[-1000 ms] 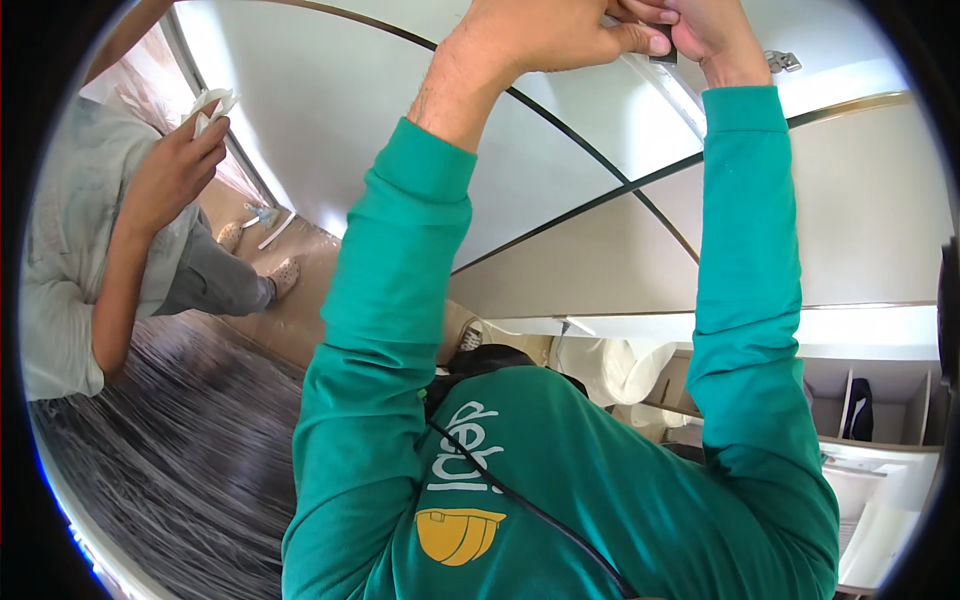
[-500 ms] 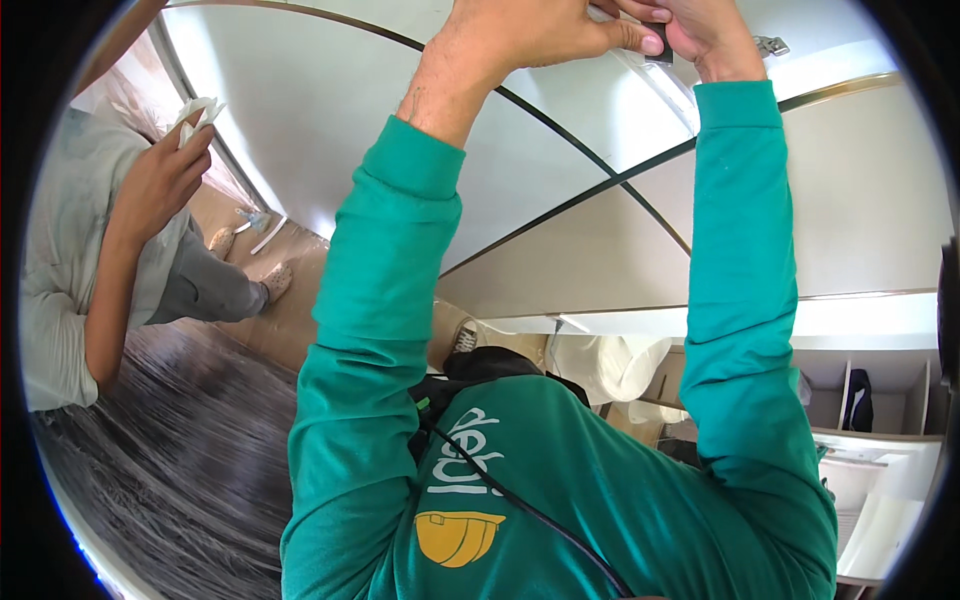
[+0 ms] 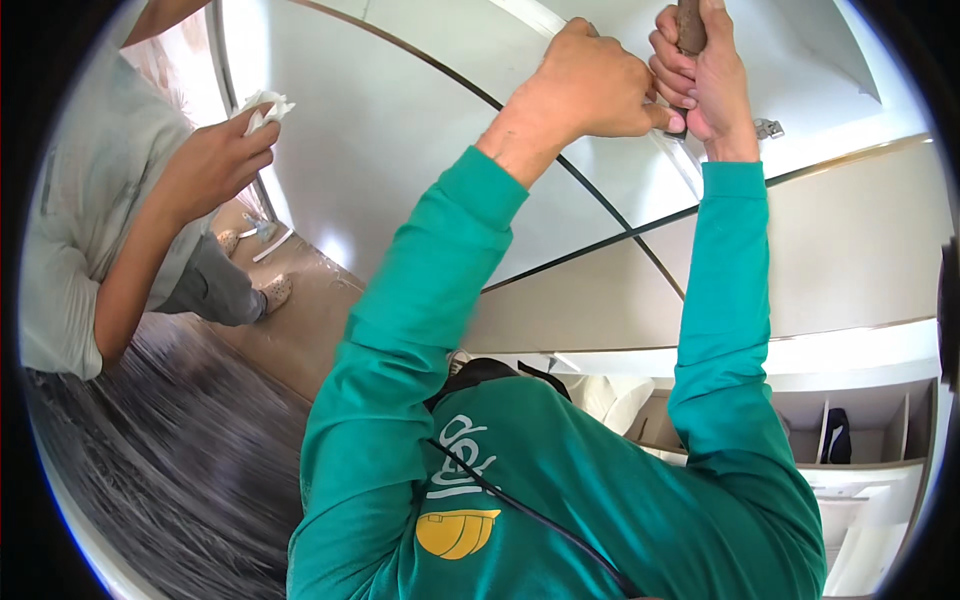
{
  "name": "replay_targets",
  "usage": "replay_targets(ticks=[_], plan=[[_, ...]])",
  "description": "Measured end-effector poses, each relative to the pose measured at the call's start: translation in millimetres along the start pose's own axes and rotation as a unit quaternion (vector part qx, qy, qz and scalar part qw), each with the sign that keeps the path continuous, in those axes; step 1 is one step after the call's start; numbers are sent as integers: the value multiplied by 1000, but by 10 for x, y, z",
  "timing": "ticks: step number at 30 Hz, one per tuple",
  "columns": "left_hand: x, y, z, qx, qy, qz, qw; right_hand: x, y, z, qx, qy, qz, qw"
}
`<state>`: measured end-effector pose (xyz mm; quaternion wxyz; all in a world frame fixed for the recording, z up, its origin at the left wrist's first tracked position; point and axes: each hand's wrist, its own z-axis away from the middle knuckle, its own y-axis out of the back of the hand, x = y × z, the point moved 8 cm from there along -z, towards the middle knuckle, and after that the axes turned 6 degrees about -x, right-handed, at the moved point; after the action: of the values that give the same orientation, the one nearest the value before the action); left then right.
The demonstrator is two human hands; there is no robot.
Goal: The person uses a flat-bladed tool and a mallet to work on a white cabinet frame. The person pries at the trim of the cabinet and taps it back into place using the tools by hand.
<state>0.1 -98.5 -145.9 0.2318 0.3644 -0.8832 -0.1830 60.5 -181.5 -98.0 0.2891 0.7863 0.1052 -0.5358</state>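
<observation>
Both my arms reach up to a white panel (image 3: 400, 130). My right hand (image 3: 715, 85) is wrapped round a brown, rounded handle (image 3: 690, 28); the rest of that tool lies beyond the top edge, so its kind cannot be told. Close beside it, my left hand (image 3: 585, 85) is closed, its thumb against a small dark piece (image 3: 679, 130) between the hands. Whether that piece belongs to the handle is hidden by the fingers. A pale strip (image 3: 688, 165) runs along the panel below the hands. Right of my right wrist sits a metal hinge (image 3: 768, 129).
A person in a grey shirt (image 3: 70, 260) stands at my left, holding a crumpled white tissue (image 3: 265, 108). Plastic-wrapped dark furniture (image 3: 180, 450) fills the lower left. Behind me at right are open shelf compartments (image 3: 880, 425) with a dark item (image 3: 838, 436) inside.
My hands stand lower in the picture. The left hand has turned into a closed grip, and the brown handle now shows in my right hand. The other person's hand has shifted right.
</observation>
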Motion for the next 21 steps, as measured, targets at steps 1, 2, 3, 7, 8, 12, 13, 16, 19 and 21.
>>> replay_targets(ticks=[1, 2, 3, 7, 8, 12, 13, 16, 19, 21], plan=[[-5, 35, 13, 6, -1, -1, 1000, -170, -169, 46, -1, 23, 82, 996], [17, 43, 24, 7, -5, 3, 1000, -159, -169, 44, -20, 32, 81, 996], [38, 57, 31, 12, -9, 8, 1000, -155, -166, 54, -16, 34, 82, 996], [118, 74, 46, 20, -21, 30, 999, -165, -141, 92, -6, 24, 85, 996], [126, 55, 43, 20, -16, 30, 999, -183, -137, 122, -6, 22, 99, 995], [114, 48, 46, 58, -32, 31, 997, -190, -92, 110, -2, 18, 88, 996], [108, 0, 21, 27, -21, 14, 999, -190, -94, 101, -1, 19, 86, 996], [77, -23, -27, -21, 4, -20, 1000, -169, -65, 95, -6, 4, 87, 996], [79, -17, 2, 6, -1, -1, 1000, -233, -133, 166, 16, -15, 99, 995], [69, -40, 1, 16, -9, 20, 1000, -246, -125, 166, 22, -13, 102, 994]])
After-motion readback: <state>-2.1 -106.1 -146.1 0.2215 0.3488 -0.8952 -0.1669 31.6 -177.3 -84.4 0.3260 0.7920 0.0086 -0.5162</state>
